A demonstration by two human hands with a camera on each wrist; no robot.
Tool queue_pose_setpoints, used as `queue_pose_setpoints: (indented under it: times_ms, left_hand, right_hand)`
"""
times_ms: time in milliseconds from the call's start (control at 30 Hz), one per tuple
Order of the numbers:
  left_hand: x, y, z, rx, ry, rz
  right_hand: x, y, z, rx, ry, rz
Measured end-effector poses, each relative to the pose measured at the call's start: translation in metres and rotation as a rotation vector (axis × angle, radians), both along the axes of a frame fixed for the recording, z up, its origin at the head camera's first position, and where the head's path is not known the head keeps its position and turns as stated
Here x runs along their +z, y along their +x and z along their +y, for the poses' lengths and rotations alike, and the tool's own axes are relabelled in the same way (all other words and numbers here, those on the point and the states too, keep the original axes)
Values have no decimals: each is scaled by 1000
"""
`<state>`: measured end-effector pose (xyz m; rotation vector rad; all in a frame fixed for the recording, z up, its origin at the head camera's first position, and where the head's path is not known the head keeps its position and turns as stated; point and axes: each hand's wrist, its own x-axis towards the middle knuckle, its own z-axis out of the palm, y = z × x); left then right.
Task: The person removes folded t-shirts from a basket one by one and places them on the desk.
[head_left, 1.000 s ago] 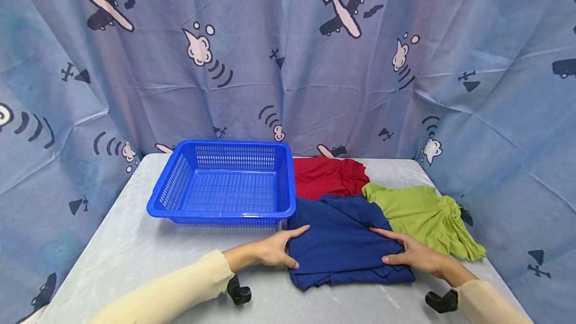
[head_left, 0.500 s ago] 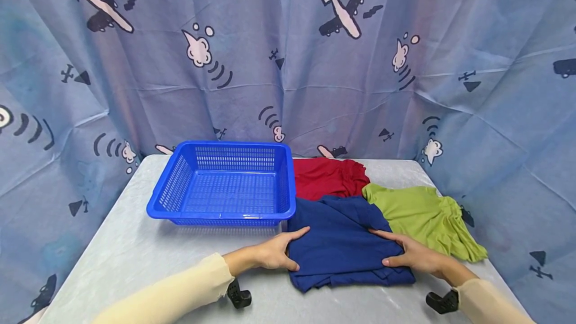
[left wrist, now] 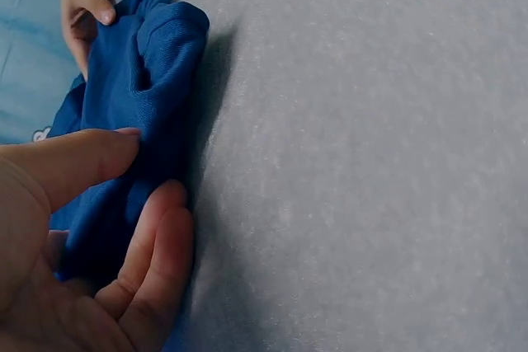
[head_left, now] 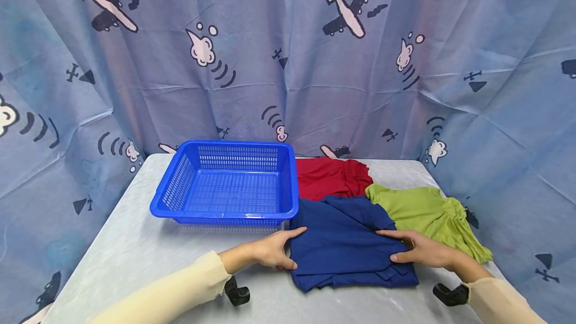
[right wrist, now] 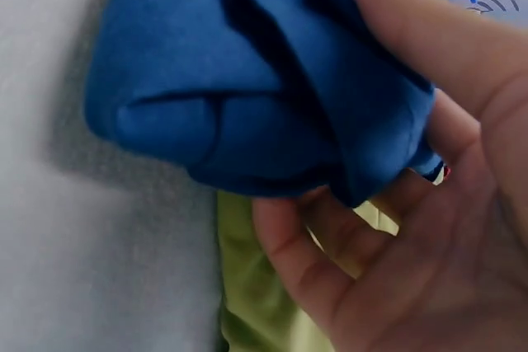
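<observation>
A folded navy-blue garment point(head_left: 344, 249) lies on the table in front of the basket. At its left edge is my left hand point(head_left: 273, 250), one fingertip reaching over the cloth. In the left wrist view, bent fingers point(left wrist: 162, 257) come round the bunched side of the garment point(left wrist: 153, 63), with another digit over it. My right hand point(head_left: 425, 249) is at the opposite edge. The right wrist view shows a thumb point(right wrist: 421, 18) above the cloth layers point(right wrist: 272, 63) and the other fingers curving beneath; some fingertips are hidden behind fabric.
A blue perforated plastic basket point(head_left: 225, 191), with nothing in it, stands at the left back. Behind the navy garment lies a red garment point(head_left: 330, 176), and a lime-green garment point(head_left: 425, 214) lies to its right. A patterned curtain point(head_left: 252, 64) surrounds the pale table point(head_left: 135, 264).
Both hands have slid slightly outward, left hand leftward and right hand rightward, their fingertips overlapping the garment less. The garment stays put, and the whole head view has shifted a little.
</observation>
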<state>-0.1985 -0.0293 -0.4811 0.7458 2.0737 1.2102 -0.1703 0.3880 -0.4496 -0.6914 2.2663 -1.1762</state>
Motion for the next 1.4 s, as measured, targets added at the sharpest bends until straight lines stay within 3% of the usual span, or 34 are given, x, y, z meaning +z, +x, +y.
queue_pose_setpoints:
  times_ms: [333,600,900,1167,1400]
  left_hand:
    - [1,1,-11,2,53,-35]
    - [0,1,-20,26,69,-58]
    - [14,3,-37,18,46,-55]
    - [24,4,-50,1,11,-16]
    - [40,10,-57,-4,8,22]
  right_hand:
    - [4,6,2,-105,72,-38]
    - [8,10,5,-109,79,11]
    - [21,11,5,-198,113,159]
    - [28,14,-9,-303,145,456]
    - [40,14,-22,-337,147,451]
